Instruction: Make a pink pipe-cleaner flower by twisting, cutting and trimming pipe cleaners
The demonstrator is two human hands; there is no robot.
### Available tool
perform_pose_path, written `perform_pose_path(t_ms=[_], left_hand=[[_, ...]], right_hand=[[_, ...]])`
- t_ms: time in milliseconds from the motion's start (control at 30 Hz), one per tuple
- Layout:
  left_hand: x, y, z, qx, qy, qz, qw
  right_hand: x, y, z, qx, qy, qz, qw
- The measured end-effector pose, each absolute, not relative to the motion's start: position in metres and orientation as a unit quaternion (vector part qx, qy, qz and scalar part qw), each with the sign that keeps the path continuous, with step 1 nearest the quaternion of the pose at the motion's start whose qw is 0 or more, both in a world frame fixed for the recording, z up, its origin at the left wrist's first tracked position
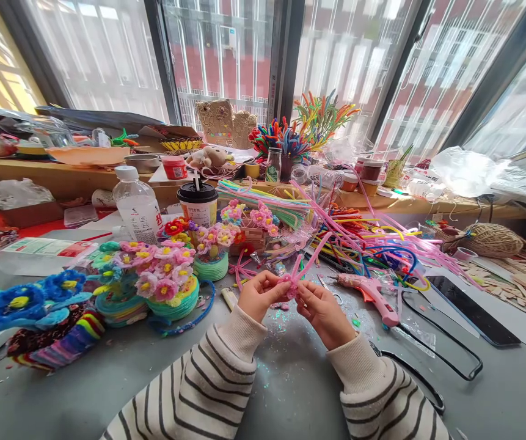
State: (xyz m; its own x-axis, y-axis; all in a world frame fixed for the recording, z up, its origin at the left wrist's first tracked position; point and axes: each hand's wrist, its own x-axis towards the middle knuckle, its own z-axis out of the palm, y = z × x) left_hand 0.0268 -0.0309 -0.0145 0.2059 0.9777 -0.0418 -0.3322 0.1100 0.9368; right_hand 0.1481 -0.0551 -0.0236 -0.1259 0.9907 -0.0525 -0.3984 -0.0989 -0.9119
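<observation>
Head view, left hand (259, 294) and right hand (320, 307) both pinched on pink pipe cleaner (300, 270) above grey table (290, 379), stems angled up-right, pink glue gun (370, 292) just right, flower baskets (166, 287) left

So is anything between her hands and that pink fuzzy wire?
Nothing visible: the left hand and right hand both already pinch the pink wire, above the table.

Glue gun (370, 293) right of the hands, flower baskets (166, 284) left, cup (197, 205) behind.
</observation>
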Motion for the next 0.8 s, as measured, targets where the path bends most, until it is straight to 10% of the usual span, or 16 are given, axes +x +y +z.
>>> perform_pose_path(t_ms=[800], left_hand=[[0.0232,-0.0274,-0.0166,0.450,0.383,0.479,0.650]], right_hand=[[0.1539,-0.0524,-0.0276,-0.400,-0.413,0.520,0.632]])
